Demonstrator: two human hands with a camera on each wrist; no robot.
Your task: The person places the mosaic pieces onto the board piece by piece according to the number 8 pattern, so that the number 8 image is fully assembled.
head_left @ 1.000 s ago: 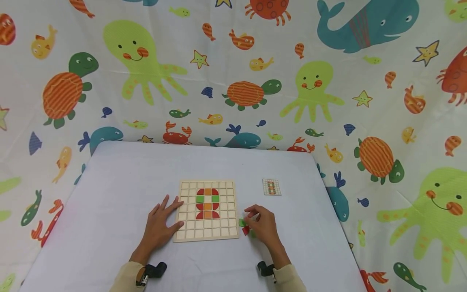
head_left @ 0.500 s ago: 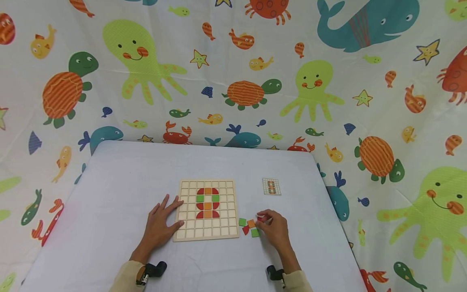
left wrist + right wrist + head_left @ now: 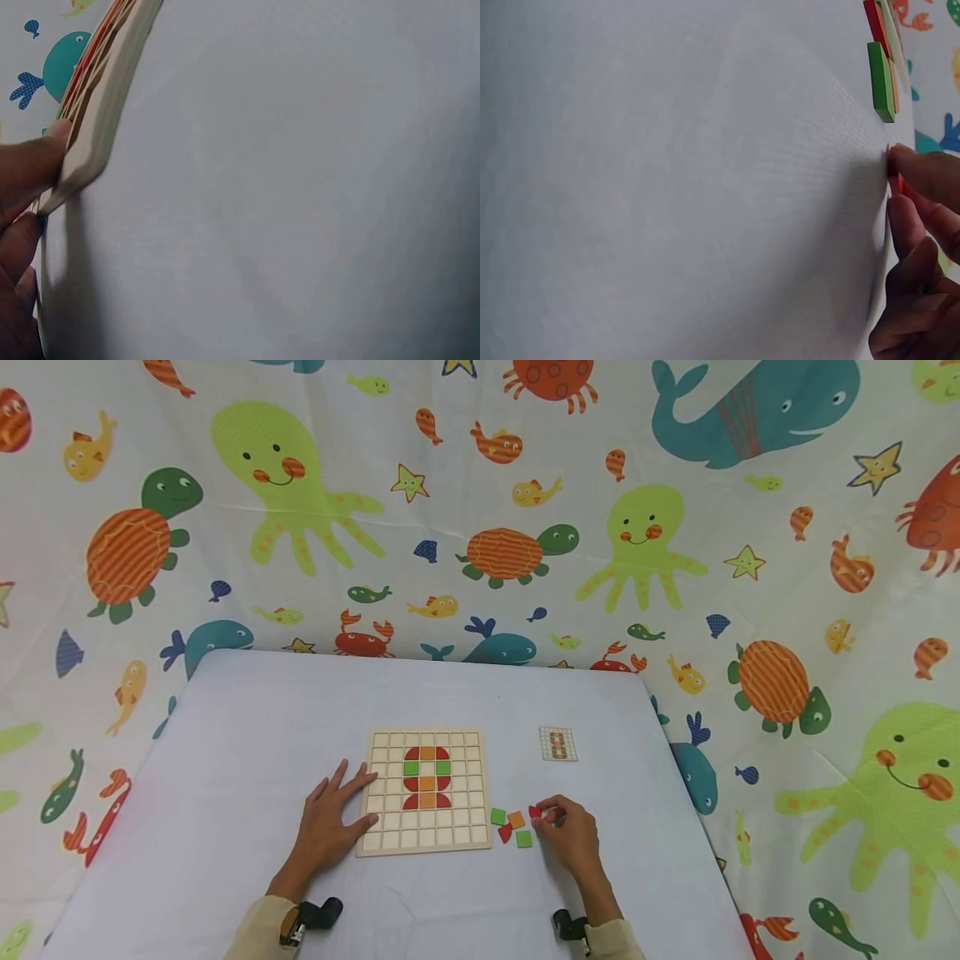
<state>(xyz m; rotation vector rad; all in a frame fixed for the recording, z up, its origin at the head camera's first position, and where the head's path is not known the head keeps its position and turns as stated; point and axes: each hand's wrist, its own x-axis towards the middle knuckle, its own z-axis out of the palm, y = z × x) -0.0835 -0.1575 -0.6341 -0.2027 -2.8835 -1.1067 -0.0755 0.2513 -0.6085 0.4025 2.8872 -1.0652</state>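
Observation:
A wooden grid board [image 3: 386, 841] lies on the table, with red, orange and green tiles set in its middle columns. My left hand [image 3: 324, 827] rests at its left edge with fingers spread; thumb and index finger touch the frame, and in the left wrist view fingertips meet the board's edge [image 3: 96, 142]. To the right of the board my right hand [image 3: 573, 837] pinches a small red tile [image 3: 535, 812] between thumb and fingers, low over the cloth. In the right wrist view the fingers mostly cover that red tile [image 3: 895, 184].
Beside the board's right edge lie two green tiles [image 3: 523, 839], an orange tile [image 3: 516, 819] and another red tile [image 3: 505, 833]. A small pattern card [image 3: 558, 744] sits farther back on the right. Behind the white table [image 3: 247, 735] hangs a sea-animal curtain [image 3: 517, 477].
My right hand has moved right, away from the board's edge, uncovering the loose tiles; a red tile now shows between its fingertips. The left hand and board have stayed put.

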